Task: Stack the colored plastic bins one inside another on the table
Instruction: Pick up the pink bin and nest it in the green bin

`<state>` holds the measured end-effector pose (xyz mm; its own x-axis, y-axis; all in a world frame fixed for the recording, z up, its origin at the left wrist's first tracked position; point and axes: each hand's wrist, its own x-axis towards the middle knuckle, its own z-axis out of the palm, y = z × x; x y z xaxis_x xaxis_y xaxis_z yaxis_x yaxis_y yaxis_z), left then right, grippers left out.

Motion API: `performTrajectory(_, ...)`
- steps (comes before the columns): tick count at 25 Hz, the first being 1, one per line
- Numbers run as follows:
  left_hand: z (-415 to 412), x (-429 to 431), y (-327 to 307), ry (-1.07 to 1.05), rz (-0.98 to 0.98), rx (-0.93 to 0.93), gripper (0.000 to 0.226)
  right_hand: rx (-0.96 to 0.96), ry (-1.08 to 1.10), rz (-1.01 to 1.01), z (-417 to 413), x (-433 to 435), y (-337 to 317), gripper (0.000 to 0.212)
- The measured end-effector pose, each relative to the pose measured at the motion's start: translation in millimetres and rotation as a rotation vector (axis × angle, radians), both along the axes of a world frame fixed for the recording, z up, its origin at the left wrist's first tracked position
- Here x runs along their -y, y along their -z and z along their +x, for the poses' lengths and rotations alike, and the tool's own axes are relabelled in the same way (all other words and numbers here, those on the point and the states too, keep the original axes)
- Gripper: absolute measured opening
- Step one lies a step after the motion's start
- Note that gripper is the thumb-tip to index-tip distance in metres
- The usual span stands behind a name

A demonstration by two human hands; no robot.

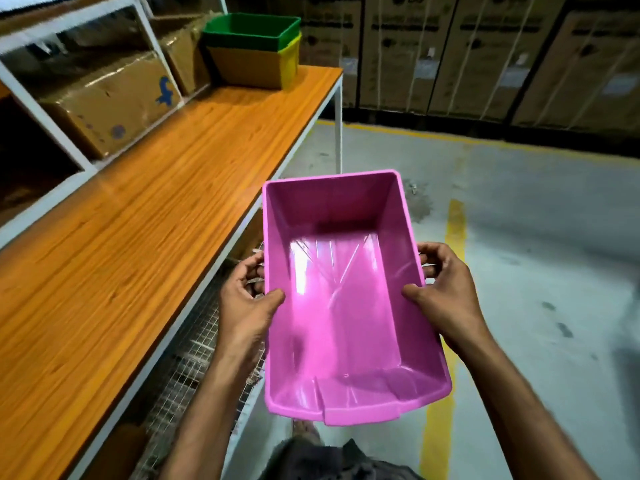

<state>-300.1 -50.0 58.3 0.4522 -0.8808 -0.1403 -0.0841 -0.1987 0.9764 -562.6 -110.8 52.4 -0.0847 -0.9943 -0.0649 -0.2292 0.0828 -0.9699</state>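
Observation:
I hold an empty pink plastic bin (343, 306) in front of me, beside the table's right edge and over the floor. My left hand (244, 299) grips its left wall, thumb inside the rim. On the opposite wall my right hand (446, 292) grips the same way. At the far end of the wooden table (145, 216) stands a green bin (252, 31) nested inside a yellow bin (256, 65).
White shelving with taped cardboard boxes (110, 102) runs along the table's left side. Tall cartons (485, 53) line the back wall. Yellow lines (446, 306) mark the concrete floor on the right. A wire mesh shelf (194, 358) lies under the table.

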Motion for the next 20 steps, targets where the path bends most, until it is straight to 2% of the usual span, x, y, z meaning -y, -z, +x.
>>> performTrajectory(6, -27.0, 131.8, 5.1, 0.082, 0.038, -0.058, 0.066, 0.108, 0.065, 0.022, -32.9, 108.8, 8.3, 0.06)
performTrajectory(11, -41.1, 251.3, -2.1, 0.106, -0.037, -0.022, 0.065, 0.057, 0.125, -0.038, -41.2, 216.1, -1.7, 0.061)
performTrajectory(20, -69.0, 460.0, -30.1, 0.112, -0.208, 0.049, 0.064, 0.118, 0.137, -0.168, -77.1, 421.2, -29.4, 0.061)
